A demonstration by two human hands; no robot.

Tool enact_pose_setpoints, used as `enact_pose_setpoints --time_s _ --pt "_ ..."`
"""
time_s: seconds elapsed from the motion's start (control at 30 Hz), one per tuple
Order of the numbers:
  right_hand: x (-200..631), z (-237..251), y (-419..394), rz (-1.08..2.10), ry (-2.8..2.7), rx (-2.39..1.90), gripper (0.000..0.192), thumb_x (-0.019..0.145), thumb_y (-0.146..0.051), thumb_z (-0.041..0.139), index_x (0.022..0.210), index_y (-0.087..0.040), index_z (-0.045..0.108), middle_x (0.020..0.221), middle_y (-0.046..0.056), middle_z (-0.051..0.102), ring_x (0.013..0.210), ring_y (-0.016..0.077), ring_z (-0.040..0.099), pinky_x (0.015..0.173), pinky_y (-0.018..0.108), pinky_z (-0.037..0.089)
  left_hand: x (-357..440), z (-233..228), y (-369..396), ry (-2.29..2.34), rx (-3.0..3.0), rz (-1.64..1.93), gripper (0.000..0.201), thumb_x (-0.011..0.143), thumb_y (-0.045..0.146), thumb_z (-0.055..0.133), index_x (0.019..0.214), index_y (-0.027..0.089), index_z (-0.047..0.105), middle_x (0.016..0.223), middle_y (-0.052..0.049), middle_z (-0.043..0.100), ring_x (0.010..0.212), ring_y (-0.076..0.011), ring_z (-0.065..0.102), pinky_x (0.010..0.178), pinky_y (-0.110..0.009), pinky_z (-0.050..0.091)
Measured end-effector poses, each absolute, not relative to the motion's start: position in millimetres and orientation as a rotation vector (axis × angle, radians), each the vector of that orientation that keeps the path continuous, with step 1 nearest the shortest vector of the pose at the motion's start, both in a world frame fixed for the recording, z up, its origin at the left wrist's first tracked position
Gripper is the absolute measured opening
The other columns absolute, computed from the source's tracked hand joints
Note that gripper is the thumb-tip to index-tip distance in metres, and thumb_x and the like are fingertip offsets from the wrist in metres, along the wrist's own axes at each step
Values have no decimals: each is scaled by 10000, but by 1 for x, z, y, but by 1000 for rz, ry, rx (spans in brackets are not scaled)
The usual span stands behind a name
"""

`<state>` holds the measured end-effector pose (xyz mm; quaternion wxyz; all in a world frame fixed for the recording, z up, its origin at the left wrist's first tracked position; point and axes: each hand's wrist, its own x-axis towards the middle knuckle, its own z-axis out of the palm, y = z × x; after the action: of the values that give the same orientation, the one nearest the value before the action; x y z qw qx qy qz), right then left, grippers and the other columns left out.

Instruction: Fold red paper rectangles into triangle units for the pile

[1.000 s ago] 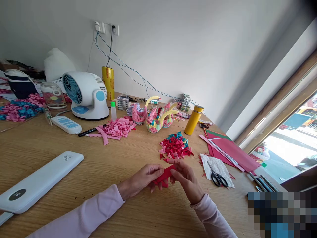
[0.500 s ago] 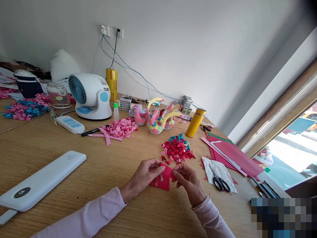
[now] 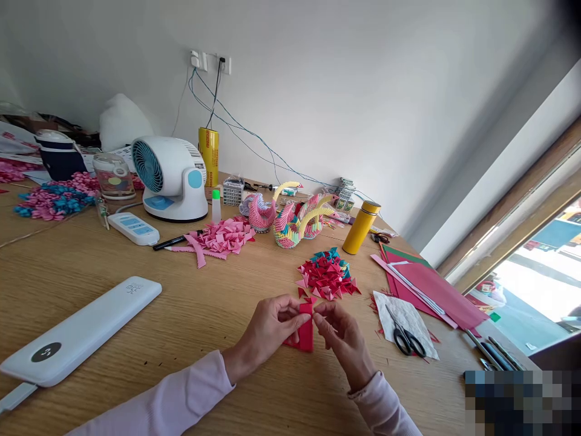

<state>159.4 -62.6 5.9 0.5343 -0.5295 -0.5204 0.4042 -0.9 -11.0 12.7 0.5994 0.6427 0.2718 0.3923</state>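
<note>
Both hands, left (image 3: 267,330) and right (image 3: 342,333), now pinch the red paper (image 3: 305,332) folded narrower than a moment ago, another crease made.

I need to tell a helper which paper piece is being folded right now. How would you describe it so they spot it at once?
Start at the long wooden table and find the two hands in pale pink sleeves at its near edge. Between the left hand and the right hand is a small folded red paper piece, pinched at its top. Unlike the heap of red and teal folded paper triangles just behind, it is single and held.
</note>
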Motion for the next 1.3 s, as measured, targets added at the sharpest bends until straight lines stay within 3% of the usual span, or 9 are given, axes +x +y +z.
enact_pose_setpoints --time_s 0.1,0.2,0.3,0.53,0.77,0.93,1.2,1.3 --pt "159 11 -63 921 -1253 -1235 312 759 -448 661 856 -154 624 557 -42 490 456 66 397 389 167 311 1 12 -15 621 1545 861 211 780 329 634 760 119 623 612 -3 618 492 -92 548 472 -188 443" --pt "155 12 -64 985 -1217 -1198 324 764 -458 651 731 -139 612 501 -33 510 418 62 420 377 167 307 3 11 -18 620 1564 843 226 781 340 629 799 115 647 666 -29 659 527 -111 582 488 -198 471" --pt "152 7 -62 997 -1118 -1167 335 744 -465 669 726 -136 611 486 -25 543 400 66 453 372 165 335 3 12 -20 605 1570 812 244 795 341 608 870 113 649 733 -54 693 542 -124 603 501 -209 490" --pt "154 1 -59 943 -971 -1147 321 712 -449 707 724 -143 612 515 0 603 435 92 518 370 169 390 3 10 -24 715 1689 796 269 791 364 600 917 138 675 824 -52 712 437 -88 543 398 -172 421" --pt "154 -1 -59 909 -927 -1133 298 729 -435 700 735 -151 608 542 18 636 484 115 562 378 167 400 2 8 -25 758 1814 801 312 853 408 497 875 165 692 729 -14 686 384 -87 537 376 -174 344" --pt "154 -5 -58 934 -919 -1088 281 743 -426 691 750 -161 597 565 -8 615 505 100 551 394 158 411 1 7 -24 778 1879 805 376 888 420 431 741 159 659 499 30 548 393 -108 555 411 -176 327" --pt "153 -7 -57 1005 -937 -1088 303 724 -430 706 716 -150 591 488 -20 589 410 77 481 371 163 371 0 11 -25 759 1912 792 423 914 419 368 761 162 667 482 22 582 410 -122 577 484 -187 388" --pt "152 -9 -56 970 -919 -1077 291 732 -421 702 714 -155 585 493 -21 587 411 77 479 368 164 362 1 10 -27 740 1845 786 361 887 424 430 853 162 675 591 5 639 415 -112 560 450 -189 389"
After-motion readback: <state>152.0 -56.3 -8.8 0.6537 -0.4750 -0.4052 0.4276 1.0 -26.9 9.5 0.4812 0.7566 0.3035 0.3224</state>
